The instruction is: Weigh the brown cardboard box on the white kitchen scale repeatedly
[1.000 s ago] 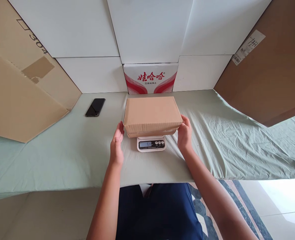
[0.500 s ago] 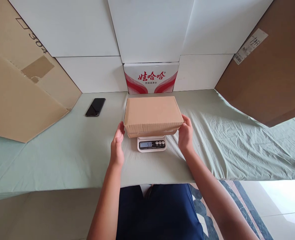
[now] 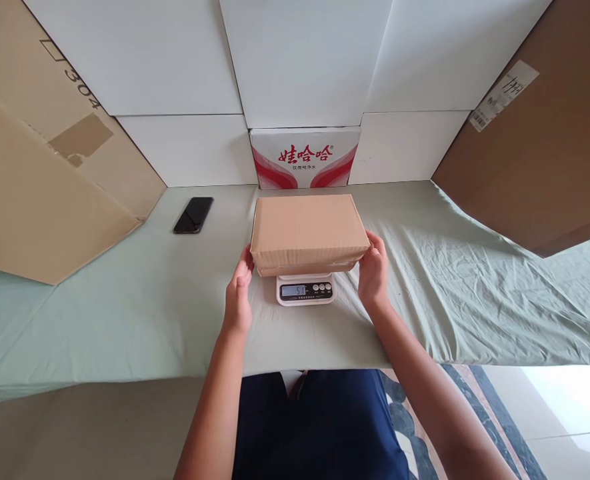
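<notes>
Brown cardboard, that's most of what fills my view right now. A closed, rectangular brown cardboard box [image 3: 309, 230] sits flat on top of a small white digital kitchen scale [image 3: 305, 289], and it overhangs the thing so much that only the front strip with the lit display and buttons pokes out. I can make out digits on the display but wouldn't swear to them.

The left hand [image 3: 239, 295] is at the box's near left corner, fingers together and loosely extended, tips right at the cardboard edge, can't really tell if they're pressing or just brushing it. The right hand [image 3: 373, 272] is at the near right corner, fingers gently curled against the side of the box. Neither one is wrapped around it, more like bracketing it from both sides.

Everything's on a table covered with a wrinkly pale green cloth [image 3: 449, 287]. A black smartphone [image 3: 193, 215] lies face up well off to the left. Behind the scale, against the white panel wall, stands a white carton with red swooshes and red Chinese lettering [image 3: 305, 157]. Big flattened cardboard sheets lean in on the left [image 3: 39, 173] and right [image 3: 539, 153].
</notes>
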A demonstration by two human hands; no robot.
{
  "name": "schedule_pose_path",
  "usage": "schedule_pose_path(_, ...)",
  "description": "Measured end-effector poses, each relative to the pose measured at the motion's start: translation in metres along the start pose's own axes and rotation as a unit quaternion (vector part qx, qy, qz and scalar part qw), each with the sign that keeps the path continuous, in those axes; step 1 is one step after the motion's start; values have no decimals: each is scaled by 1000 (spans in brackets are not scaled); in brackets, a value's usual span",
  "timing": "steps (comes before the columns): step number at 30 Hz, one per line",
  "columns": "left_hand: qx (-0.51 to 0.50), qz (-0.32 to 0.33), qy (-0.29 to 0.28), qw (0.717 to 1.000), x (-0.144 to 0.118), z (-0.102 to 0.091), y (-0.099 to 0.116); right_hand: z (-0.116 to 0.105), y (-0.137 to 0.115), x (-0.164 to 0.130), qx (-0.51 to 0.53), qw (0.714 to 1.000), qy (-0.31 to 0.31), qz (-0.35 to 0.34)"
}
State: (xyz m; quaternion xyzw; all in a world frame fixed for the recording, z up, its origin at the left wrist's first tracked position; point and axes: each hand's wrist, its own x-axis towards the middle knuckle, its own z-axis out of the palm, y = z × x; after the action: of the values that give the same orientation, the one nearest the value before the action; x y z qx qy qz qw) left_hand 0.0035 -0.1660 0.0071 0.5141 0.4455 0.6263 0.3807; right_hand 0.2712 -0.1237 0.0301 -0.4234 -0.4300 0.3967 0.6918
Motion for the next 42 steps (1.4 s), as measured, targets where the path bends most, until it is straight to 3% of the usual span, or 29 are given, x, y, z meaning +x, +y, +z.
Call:
schedule_pose_path(17,10,-16,-9,1000,-2,1,1,0,14,-8,-54,999,-3,6)
schedule_pose_path(26,25,-13,-29,999,-4,4,0,18,-1,-32,-69,997,-23,-6)
schedule_pose_path(30,23,-8,-29,999,1,8,9,25,-9,-30,-67,997,-31,-12)
schedule_pose_path(33,13,12,-30,999,19,10,24,29,-14,-11,-61,997,-27,-48)
schedule_pose_path(37,34,51,-33,998,72,16,32,39,-14,33,-67,992,-26,-105)
schedule_pose_path(42,11,69,-4,998,140,30,-2,58,13,91,-66,988,-34,-136)
